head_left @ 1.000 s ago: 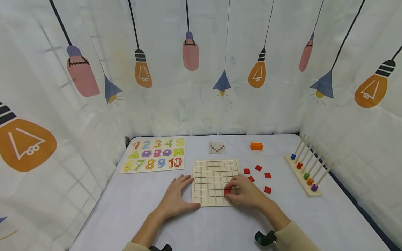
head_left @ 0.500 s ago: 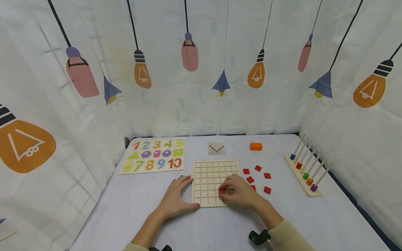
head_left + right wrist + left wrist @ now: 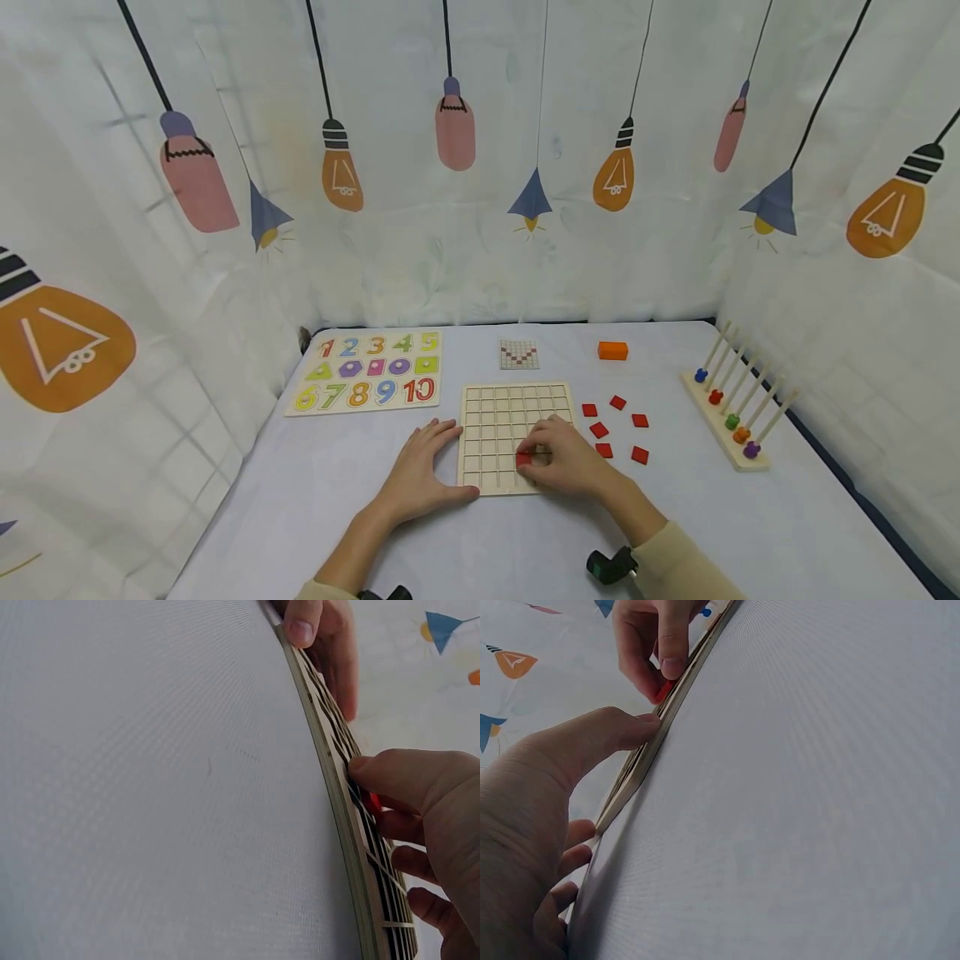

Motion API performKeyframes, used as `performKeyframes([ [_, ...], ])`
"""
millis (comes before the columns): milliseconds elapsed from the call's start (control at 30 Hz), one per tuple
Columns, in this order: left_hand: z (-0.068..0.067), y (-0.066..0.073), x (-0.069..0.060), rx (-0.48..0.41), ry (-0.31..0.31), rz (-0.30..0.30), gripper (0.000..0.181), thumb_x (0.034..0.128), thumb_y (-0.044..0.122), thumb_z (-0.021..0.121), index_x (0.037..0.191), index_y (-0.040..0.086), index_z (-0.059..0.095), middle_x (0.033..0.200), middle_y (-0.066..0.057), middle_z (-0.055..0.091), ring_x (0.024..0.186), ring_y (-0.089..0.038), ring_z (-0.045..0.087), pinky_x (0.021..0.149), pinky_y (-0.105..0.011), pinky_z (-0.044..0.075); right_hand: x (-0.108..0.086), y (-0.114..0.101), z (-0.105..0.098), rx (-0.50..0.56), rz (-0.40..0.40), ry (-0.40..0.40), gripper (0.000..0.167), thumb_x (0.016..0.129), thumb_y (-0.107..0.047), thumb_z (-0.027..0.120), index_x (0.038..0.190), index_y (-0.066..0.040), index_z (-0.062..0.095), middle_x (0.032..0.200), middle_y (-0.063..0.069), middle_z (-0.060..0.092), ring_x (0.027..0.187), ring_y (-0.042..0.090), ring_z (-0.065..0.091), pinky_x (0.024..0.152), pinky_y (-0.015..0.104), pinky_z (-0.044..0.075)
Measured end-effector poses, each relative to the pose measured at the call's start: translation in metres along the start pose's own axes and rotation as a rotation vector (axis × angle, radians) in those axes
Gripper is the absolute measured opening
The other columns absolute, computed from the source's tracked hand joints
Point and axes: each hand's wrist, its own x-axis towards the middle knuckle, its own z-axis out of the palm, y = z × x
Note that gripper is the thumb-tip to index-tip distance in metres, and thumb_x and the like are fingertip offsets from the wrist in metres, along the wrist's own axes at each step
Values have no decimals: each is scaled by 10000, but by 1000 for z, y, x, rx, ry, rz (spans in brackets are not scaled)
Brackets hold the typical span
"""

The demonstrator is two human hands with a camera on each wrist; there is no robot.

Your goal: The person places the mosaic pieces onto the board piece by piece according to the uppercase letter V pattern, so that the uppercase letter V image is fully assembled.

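In the head view a wooden grid board [image 3: 487, 421] lies on the white table. My left hand [image 3: 422, 471] rests spread at its left side, the thumb [image 3: 634, 731] touching the near left corner and the fingertips against the left edge. My right hand [image 3: 566, 458] is over the lower right part of the board and pinches a red square tile [image 3: 522, 459] between thumb and fingers. The right wrist view shows that tile [image 3: 370, 801] low over the grid slots, partly hidden by the fingers. Several loose red tiles [image 3: 598, 430] lie right of the board.
Behind the board sit a small pattern card [image 3: 519, 354] and an orange block [image 3: 612, 351]. A number and shape puzzle board [image 3: 367, 369] lies at the back left. On the right stands a wooden peg rack [image 3: 723, 421] with coloured beads.
My right hand has moved left across the board with the red tile, uncovering another loose tile beside the board's right edge. My left hand stays in place.
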Motion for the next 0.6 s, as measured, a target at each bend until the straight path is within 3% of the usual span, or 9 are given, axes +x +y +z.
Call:
performKeyframes([
  [333,1,0,1,0,-1,3,1103,700,721,940,1609,204,590,1715,-8,527,1694,-336,343,1436,-589,189,0,-1,0,6,16,-4,217,928,-423,899,1126,-347,853,1065,-224,690,1038,48,531,822,235,528],
  [600,0,1,0,4,-1,3,1106,693,705,947,1605,189,594,1710,-17,534,1692,-337,349,1437,-579,191,0,0,1,15,28,-16,205,937,-417,891,1126,-348,853,1069,-230,675,1061,42,535,851,237,539],
])
